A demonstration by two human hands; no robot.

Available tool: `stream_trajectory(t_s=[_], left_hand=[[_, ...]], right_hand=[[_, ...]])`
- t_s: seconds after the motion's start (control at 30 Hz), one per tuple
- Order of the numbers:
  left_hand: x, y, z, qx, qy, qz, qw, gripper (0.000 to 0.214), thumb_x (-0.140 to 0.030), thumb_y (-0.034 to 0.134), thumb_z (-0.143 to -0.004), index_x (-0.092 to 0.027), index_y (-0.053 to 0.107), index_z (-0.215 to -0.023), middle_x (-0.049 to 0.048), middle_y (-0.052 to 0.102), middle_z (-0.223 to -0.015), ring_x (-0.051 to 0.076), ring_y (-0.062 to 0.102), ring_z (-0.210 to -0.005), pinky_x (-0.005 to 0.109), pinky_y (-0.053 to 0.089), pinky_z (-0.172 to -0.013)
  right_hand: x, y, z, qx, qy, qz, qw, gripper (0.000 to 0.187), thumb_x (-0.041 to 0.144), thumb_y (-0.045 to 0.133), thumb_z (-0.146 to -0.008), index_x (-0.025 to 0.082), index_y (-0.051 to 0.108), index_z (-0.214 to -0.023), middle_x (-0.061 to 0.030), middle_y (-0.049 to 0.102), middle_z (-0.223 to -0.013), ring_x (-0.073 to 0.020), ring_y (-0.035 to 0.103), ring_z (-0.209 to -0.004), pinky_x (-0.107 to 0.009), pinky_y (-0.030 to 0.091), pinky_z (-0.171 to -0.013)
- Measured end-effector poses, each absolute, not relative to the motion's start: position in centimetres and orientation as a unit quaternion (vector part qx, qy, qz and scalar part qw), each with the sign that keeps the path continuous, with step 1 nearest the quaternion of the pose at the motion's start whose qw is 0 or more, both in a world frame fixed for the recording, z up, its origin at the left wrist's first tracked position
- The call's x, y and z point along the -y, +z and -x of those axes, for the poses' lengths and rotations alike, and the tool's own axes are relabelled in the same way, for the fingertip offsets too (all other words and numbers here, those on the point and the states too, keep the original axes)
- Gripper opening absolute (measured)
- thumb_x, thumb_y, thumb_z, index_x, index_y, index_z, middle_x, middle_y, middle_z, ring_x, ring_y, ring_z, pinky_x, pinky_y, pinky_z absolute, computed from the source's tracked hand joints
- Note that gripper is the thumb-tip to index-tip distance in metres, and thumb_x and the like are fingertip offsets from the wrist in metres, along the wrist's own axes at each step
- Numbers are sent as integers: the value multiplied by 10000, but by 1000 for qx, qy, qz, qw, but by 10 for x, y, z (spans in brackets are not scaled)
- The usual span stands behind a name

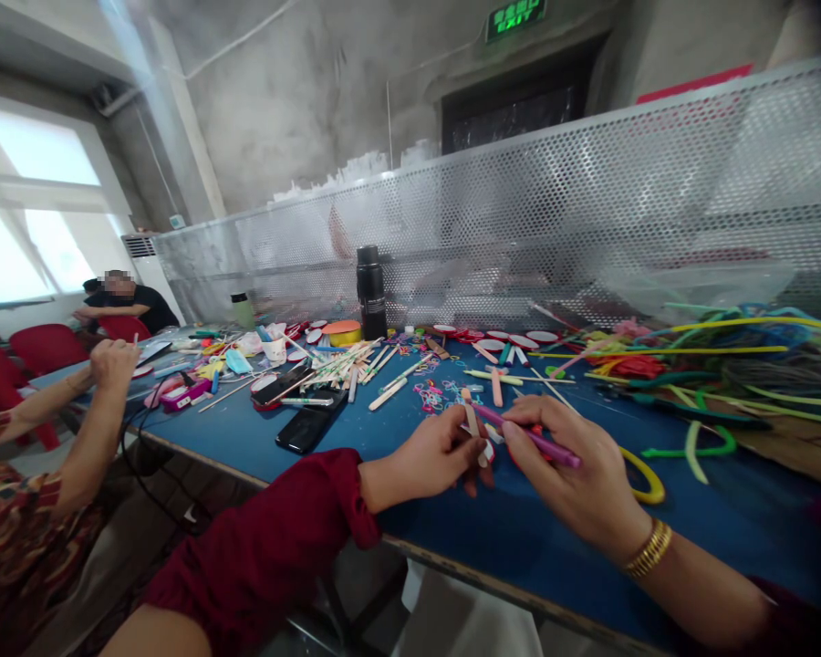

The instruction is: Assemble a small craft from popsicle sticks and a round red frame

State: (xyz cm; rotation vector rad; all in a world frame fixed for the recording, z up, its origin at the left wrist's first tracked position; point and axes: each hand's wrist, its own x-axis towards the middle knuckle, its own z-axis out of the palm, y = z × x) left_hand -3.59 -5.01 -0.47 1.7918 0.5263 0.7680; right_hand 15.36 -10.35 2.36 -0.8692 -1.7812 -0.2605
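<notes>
Left hand (444,456): grip closed on a pale craft stick (472,420), above the blue desk (520,547). Right hand (578,465): grip closed on a purple pen (544,444), front end beside the stick. Advised handling: stick steady, pen pressure light. Nearby: yellow ring (658,484), black phone (307,426). Obstruction: small coloured bands (430,398) crowding the space beyond.

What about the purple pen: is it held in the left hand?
No, the right hand holds the purple pen, while the left hand holds a pale flat stick.
</notes>
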Motion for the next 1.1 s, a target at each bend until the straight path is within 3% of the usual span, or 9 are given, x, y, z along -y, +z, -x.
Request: stream_trajectory(t_s=[1.1], left_hand=[[51,-2,36,-235,316,-753,528,442,-598,589,-977,-201,454,-1117,11,689,-792,90,627,-502,168,400,-463]], right_hand=[[107,28,-153,744,-84,376,547,112,299,620,-959,256,658,-863,-20,731,-796,-204,705,-714,-342,541,-673]])
